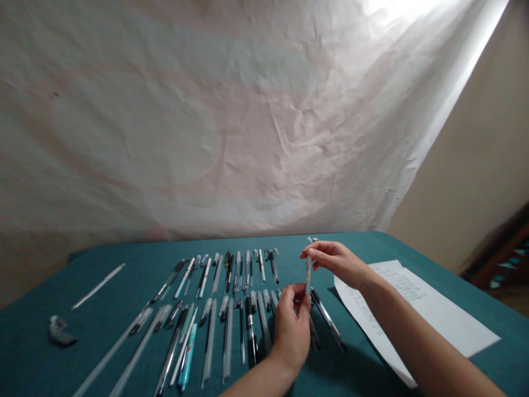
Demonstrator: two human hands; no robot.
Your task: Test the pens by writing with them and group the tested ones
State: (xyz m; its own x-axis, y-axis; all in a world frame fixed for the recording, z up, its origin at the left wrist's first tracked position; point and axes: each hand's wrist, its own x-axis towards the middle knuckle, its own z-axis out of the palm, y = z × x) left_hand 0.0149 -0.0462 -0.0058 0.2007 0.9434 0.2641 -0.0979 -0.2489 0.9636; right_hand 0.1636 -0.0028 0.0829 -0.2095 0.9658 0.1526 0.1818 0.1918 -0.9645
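Observation:
A slim white pen barrel (308, 274) stands nearly upright between my two hands, above the right part of the table. My left hand (292, 330) is closed, its thumb and fingers gripping the lower end of the barrel. At the upper end, the fingertips of my right hand (338, 262) pinch the barrel. Whether a separate cap or refill is in that pinch is too small to tell. Under and beside my hands lie dark pens (327, 318), partly hidden by my left hand.
Two rows of pens, clear barrels (209, 344) and caps (223, 304) cover the table (136, 275). A turquoise pen (188, 357) lies in the front row. Printed paper sheets (442, 320) are at right. A white stick (99, 286) and a crumpled dark piece (61, 332) lie left.

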